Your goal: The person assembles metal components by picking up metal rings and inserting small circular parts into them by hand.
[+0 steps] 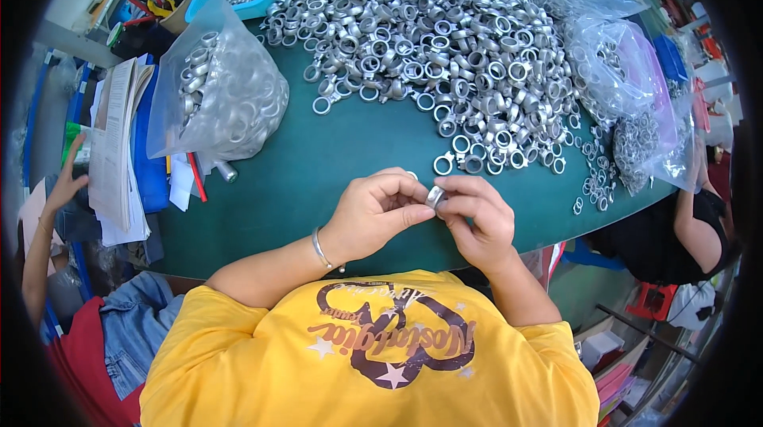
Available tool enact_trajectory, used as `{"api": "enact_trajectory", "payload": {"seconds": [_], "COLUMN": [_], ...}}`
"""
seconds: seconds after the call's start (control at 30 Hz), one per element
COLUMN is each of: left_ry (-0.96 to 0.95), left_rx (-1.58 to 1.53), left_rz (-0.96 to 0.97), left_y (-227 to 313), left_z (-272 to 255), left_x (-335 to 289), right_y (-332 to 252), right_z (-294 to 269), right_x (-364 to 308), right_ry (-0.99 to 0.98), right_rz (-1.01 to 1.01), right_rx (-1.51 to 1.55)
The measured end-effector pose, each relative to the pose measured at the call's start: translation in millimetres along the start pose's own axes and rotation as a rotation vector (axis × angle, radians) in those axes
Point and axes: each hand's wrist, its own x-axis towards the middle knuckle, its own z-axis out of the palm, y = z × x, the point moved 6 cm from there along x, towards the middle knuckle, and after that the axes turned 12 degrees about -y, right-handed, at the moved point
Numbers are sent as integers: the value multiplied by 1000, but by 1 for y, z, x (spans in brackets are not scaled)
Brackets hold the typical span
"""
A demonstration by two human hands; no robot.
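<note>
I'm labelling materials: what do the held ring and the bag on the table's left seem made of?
Ring: probably metal, satin silver-grey, judging by its soft highlights; alloy unclear.
Bag: likely plastic film, cloudy, since it's creased and partly see-through.

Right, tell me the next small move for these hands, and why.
Probably turn the metal ring slightly to inspect another side: left hand and right hand both have fingertips on it, held clear of the pile of rings, where handling looks easy.

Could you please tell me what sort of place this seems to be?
Probably a small-parts workshop: a large heap of metal rings and a translucent plastic bag of similar pieces share a green worktop.
</note>
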Motion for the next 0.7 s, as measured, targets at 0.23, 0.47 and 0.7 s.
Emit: {"api": "enact_trajectory", "payload": {"seconds": [0.23,0.47,0.7], "left_ry": [-3,-12,67], "left_rx": [417,627,-246], "left_rz": [109,195,-142], "left_y": [10,21,-14], "left_z": [1,8,-1], "left_x": [-5,-6,-7], "right_y": [26,23,-3], "right_z": [16,22,6], "right_x": [-13,-13,-2], "right_ry": [70,-3,-51], "right_rz": [394,428,16], "right_rx": [740,794,81]}}
